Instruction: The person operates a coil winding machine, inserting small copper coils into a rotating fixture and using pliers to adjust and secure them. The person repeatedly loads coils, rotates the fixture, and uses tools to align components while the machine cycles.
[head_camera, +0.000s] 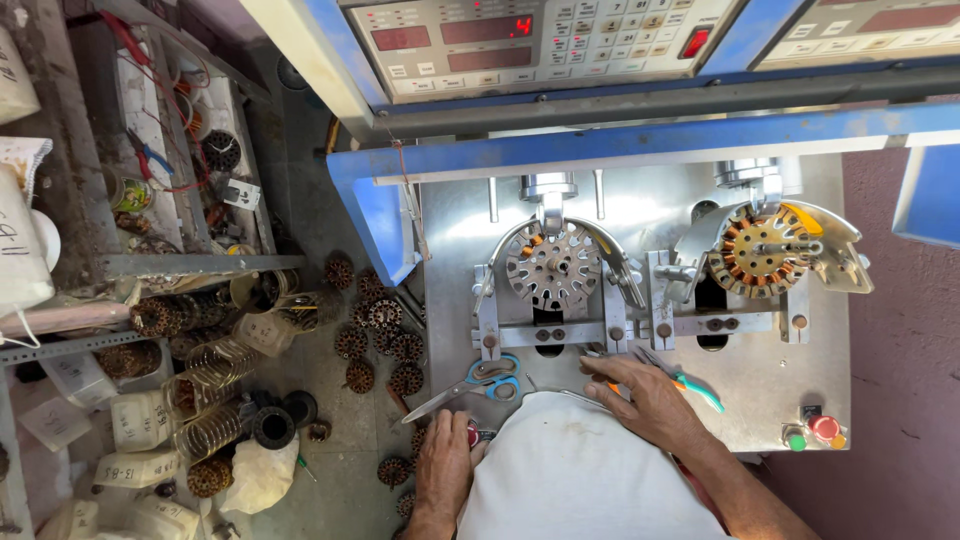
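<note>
Steel bench (760, 390) — scissors (478, 383), cluttered floor (340, 470) beside

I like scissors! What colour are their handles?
Blue, on the scissors near the left hand; head view.

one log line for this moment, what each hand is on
left hand: on red button | right hand: on plate, by orange-handled tool | scissors: lying free

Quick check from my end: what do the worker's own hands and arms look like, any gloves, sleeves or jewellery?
Both are bare. The left hand and right hand wear no gloves, and no ring, watch or band shows. Both forearms are uncovered with no sleeve in view. Between them lies a white garment over the person's front.
</note>
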